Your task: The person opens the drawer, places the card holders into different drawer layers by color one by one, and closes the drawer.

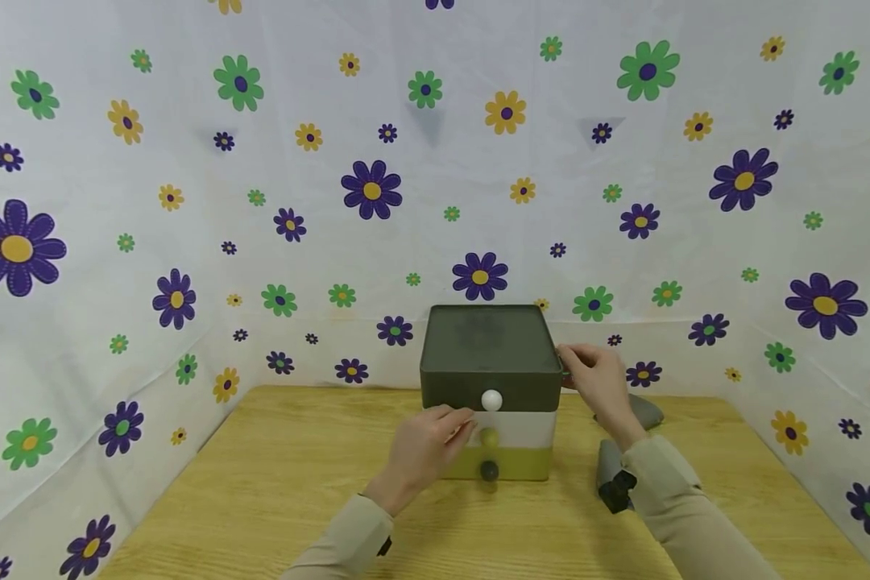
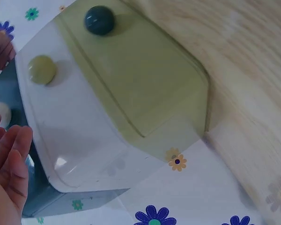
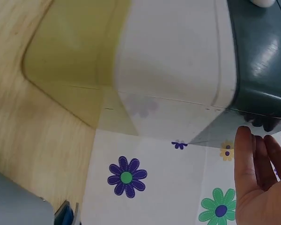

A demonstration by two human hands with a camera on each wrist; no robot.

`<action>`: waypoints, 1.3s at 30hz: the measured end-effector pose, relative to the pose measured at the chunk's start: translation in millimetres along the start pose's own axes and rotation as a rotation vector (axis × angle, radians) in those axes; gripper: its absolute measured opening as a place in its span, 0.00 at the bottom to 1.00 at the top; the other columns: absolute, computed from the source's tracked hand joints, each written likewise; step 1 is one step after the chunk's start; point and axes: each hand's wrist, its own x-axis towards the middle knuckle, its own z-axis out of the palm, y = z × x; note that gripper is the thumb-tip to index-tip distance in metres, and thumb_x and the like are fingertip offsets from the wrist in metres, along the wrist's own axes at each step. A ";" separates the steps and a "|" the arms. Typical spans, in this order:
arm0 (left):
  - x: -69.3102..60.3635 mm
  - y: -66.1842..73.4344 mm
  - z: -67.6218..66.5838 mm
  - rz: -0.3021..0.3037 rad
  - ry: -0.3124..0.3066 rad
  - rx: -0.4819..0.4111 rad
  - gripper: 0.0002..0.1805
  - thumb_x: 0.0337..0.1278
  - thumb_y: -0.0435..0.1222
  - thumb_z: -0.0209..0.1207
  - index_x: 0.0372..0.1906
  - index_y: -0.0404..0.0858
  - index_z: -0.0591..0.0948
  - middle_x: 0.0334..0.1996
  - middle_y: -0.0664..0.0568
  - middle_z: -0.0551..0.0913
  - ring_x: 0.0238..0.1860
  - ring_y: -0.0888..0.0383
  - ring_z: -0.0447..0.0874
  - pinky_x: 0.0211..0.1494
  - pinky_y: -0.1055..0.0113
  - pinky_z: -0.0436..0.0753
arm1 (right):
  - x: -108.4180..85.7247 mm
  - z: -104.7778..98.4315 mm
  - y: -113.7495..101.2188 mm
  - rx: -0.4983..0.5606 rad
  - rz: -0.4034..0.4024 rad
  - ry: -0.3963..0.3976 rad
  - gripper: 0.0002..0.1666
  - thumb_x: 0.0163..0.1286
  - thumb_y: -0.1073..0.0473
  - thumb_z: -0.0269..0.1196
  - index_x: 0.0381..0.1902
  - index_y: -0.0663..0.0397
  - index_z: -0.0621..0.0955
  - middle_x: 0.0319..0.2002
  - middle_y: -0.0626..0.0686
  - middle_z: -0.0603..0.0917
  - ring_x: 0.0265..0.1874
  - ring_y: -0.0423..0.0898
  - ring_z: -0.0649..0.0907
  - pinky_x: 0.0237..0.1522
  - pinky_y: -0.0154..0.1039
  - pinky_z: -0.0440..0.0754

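Observation:
A three-tier drawer box (image 1: 490, 392) stands on the table. Its dark green top tier has a white knob (image 1: 491, 400), the white middle tier a yellow-green knob (image 1: 489, 437), and the yellow-green bottom tier a dark knob (image 1: 489, 470). All the drawers look closed. My left hand (image 1: 422, 451) is in front of the box, fingers loosely bent near the white knob and holding nothing visible; contact cannot be told. At the right side of the top tier is my right hand (image 1: 596, 383), its fingers (image 3: 246, 152) extended close to the dark wall and partly out of view.
On the wooden table (image 1: 297, 467), right of the box, lie a grey object (image 1: 645, 412) and a grey piece with a black end (image 1: 611, 467), partly behind the right forearm. A white flower-printed sheet (image 1: 377, 266) encloses the back and sides.

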 end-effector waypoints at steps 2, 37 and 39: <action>2.9 -1.9 -1.9 -0.022 0.040 -0.021 0.06 0.50 0.35 0.71 0.35 0.41 0.88 0.26 0.56 0.86 0.24 0.65 0.83 0.28 0.76 0.81 | -3.8 0.7 4.8 0.006 0.006 0.013 0.24 0.75 0.49 0.55 0.54 0.62 0.82 0.44 0.62 0.85 0.36 0.40 0.86 0.42 0.41 0.87; 25.3 -46.7 -12.1 -0.476 0.143 -0.398 0.16 0.55 0.39 0.69 0.47 0.37 0.86 0.49 0.47 0.81 0.47 0.52 0.82 0.48 0.63 0.85 | -71.3 30.9 70.4 -0.232 -0.098 0.161 0.11 0.69 0.57 0.62 0.28 0.53 0.86 0.25 0.50 0.85 0.22 0.37 0.81 0.24 0.31 0.78; 26.6 -47.0 -13.5 -0.514 0.114 -0.425 0.16 0.55 0.41 0.69 0.47 0.38 0.86 0.50 0.47 0.82 0.48 0.52 0.82 0.49 0.59 0.85 | -72.9 35.0 74.3 -0.250 -0.153 0.153 0.10 0.67 0.59 0.63 0.26 0.51 0.86 0.23 0.48 0.85 0.22 0.36 0.81 0.24 0.30 0.78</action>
